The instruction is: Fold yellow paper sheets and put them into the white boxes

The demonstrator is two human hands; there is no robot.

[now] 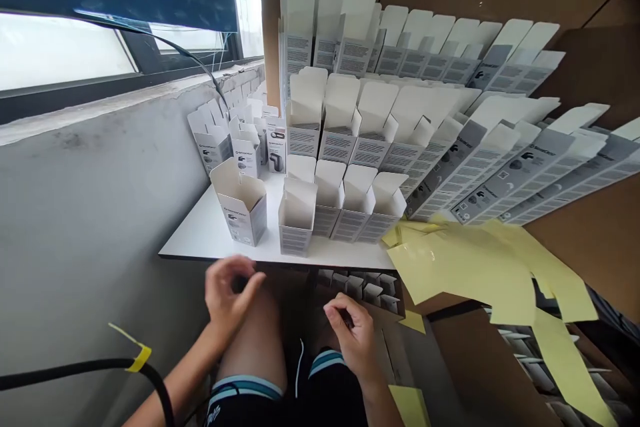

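My left hand hovers just in front of the white table's edge, above my left thigh. Its fingers are curved, the thumb stands apart, and I see nothing in it. Nearest to it is an open-topped white carton with dark print, upright on the table. My right hand is above my right knee, its thumb against the curled fingers; no object shows in it. Another open carton stands at the table's front, beside several more upright open cartons.
Rows of open cartons rise behind on the white table. Yellow sheets drape over boxes at right. Below the table is a box of cartons. A black cable crosses lower left, beside the wall.
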